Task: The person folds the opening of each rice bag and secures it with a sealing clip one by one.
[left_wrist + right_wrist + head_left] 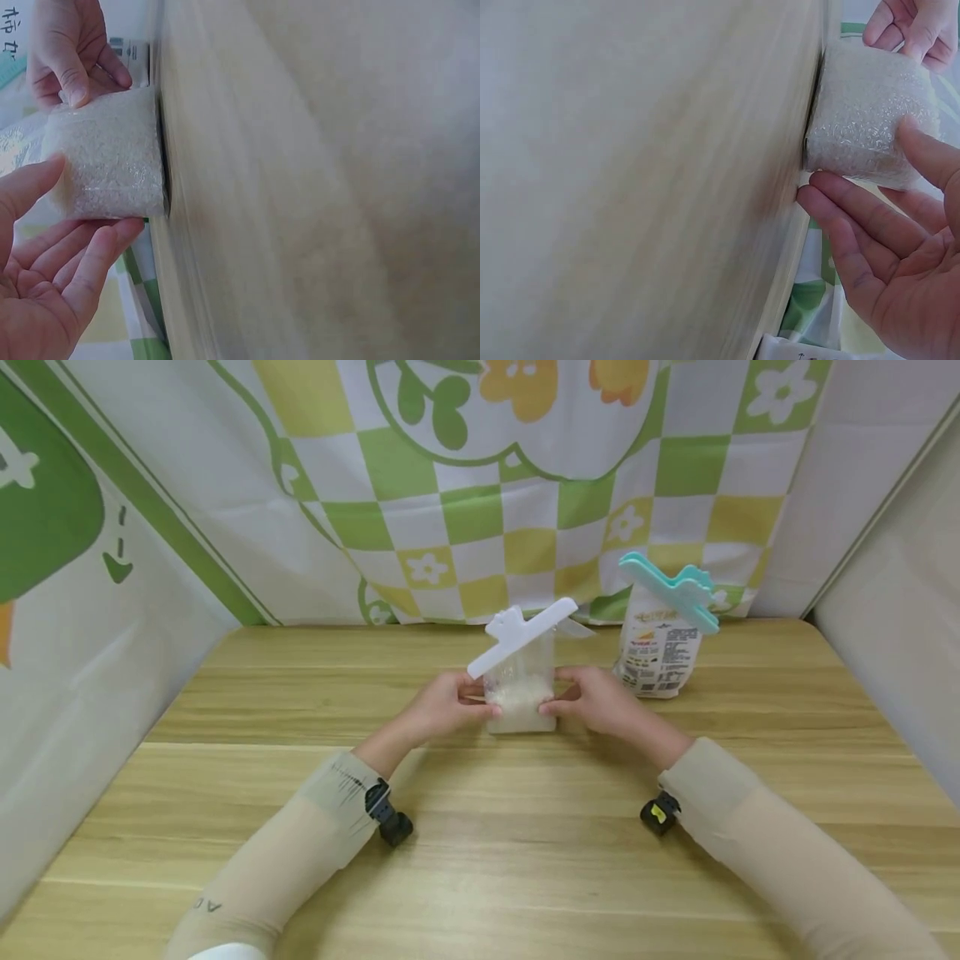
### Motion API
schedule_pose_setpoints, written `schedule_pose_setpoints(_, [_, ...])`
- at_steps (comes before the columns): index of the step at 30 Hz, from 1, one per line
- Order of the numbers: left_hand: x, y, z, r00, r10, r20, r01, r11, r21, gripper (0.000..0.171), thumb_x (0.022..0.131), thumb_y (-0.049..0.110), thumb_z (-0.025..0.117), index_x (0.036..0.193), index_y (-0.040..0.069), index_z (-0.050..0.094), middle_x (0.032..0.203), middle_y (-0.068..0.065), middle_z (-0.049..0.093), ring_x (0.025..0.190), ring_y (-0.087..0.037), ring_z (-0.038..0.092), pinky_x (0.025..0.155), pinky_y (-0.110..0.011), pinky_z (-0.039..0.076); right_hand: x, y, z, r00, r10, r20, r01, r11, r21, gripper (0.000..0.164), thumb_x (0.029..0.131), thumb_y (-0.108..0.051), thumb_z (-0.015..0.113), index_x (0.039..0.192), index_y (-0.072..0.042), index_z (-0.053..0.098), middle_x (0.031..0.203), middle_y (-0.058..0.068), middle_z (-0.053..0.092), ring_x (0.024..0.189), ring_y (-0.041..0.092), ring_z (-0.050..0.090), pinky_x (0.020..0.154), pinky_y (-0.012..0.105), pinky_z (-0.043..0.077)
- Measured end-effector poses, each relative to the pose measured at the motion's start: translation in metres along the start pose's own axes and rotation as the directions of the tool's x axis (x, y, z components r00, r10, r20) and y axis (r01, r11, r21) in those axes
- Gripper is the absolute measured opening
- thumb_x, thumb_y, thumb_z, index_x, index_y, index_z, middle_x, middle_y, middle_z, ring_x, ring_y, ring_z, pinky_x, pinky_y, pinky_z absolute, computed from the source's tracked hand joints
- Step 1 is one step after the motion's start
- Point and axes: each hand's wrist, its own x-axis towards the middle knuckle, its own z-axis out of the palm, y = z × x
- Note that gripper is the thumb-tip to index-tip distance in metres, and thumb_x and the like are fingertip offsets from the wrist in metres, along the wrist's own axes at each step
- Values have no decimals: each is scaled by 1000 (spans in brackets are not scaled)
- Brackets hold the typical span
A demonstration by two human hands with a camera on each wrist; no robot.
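Note:
A clear plastic bag of white rice [522,706] stands upright on the wooden table, with a white clip [521,637] slanting across its top. On its left side my left hand [447,706] holds it, thumb on the front face and fingers along the edge. My right hand [600,700] grips the opposite side in the same way. In the left wrist view the grains of the rice bag [112,154] show through the film, with the thumb pressing into it. The right wrist view shows my right hand [907,259] with fingertips by the bag's bottom corner.
Behind my right hand stands a printed bag [658,656] closed with a teal clip [672,593]. A checkered green, yellow and white cloth [472,518] hangs at the back edge of the wooden table [510,843]. White fabric walls rise on both sides.

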Motion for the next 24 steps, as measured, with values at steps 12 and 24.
schedule_pose_setpoints(12, [19, -3, -8, 1000, -22, 11, 22, 999, -25, 48, 97, 6, 76, 136, -17, 57, 139, -31, 63, 132, -40, 62, 106, -44, 55, 17, 4, -4, 998, 59, -3, -58, 998, 10, 47, 97, -16, 78, 137, 5, 64, 126, 28, 71, 102, 39, 75, 86, 46, 61])
schedule_pose_setpoints(24, [39, -4, -12, 1000, 8, -6, -8, 1000, 2, 44, 96, 1, 75, 133, -17, 60, 136, -32, 64, 132, -41, 62, 108, -41, 53, 30, 6, -8, 993, 119, -9, -119, 993, 27, 52, 100, -17, 76, 144, 4, 59, 138, 29, 64, 118, 43, 70, 99, 50, 57])
